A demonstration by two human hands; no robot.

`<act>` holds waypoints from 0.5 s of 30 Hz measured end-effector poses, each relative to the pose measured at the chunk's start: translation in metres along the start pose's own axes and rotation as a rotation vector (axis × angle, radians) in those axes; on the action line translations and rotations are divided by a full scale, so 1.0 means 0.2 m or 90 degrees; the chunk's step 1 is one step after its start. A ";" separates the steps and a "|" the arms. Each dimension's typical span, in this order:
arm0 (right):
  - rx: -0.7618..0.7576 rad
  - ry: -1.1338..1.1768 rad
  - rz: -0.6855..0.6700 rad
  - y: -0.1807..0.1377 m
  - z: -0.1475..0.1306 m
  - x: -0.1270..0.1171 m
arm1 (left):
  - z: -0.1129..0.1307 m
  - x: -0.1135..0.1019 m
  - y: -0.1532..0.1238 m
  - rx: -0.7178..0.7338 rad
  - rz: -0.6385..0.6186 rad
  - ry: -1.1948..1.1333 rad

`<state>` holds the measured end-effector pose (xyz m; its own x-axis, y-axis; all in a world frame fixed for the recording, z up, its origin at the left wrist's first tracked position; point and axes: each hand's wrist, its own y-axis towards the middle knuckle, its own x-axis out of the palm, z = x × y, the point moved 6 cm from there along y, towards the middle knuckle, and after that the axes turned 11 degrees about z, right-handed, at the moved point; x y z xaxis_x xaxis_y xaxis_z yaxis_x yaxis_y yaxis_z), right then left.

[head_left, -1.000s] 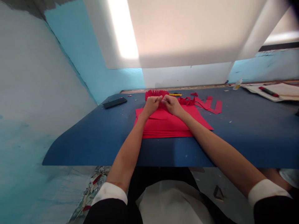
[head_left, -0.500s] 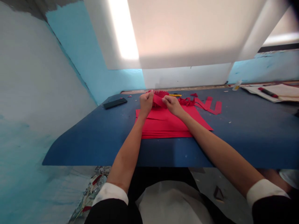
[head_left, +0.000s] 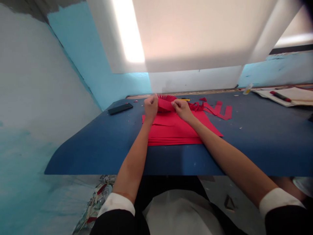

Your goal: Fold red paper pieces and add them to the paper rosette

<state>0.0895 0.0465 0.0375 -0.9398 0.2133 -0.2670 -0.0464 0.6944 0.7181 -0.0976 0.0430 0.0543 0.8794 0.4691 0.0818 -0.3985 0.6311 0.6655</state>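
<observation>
My left hand (head_left: 151, 107) and my right hand (head_left: 180, 109) are both closed on a strip of red paper (head_left: 164, 104), stretched between them just above a stack of red paper sheets (head_left: 176, 130) on the blue table (head_left: 102, 143). A pleated red paper fan (head_left: 167, 97) stands right behind the strip, partly hidden by my hands. My fingertips pinch the strip's two ends.
Red paper offcuts (head_left: 215, 109) lie to the right of my hands. A black phone (head_left: 120, 108) rests at the back left, a yellow tool (head_left: 184, 99) behind the fan. Papers with a red pen (head_left: 280, 96) and a small bottle (head_left: 247, 88) sit far right.
My hands have drawn apart, the left one shifting left and up, and the red strip now shows stretched between them.
</observation>
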 end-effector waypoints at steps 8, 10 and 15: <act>0.195 0.244 0.106 0.01 0.08 -0.05 | 0.09 0.11 -0.06 0.133 -0.213 0.110; 0.253 0.318 0.120 0.01 0.09 -0.04 | 0.08 0.12 -0.07 0.125 -0.255 0.102; 0.331 0.435 0.119 0.00 0.05 -0.03 | 0.02 0.15 -0.10 0.073 -0.330 0.051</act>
<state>0.0985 0.0522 0.0322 -0.9215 0.0121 0.3883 0.1318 0.9499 0.2833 -0.0634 0.0422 0.0465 0.9290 0.1622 -0.3327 0.1175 0.7232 0.6806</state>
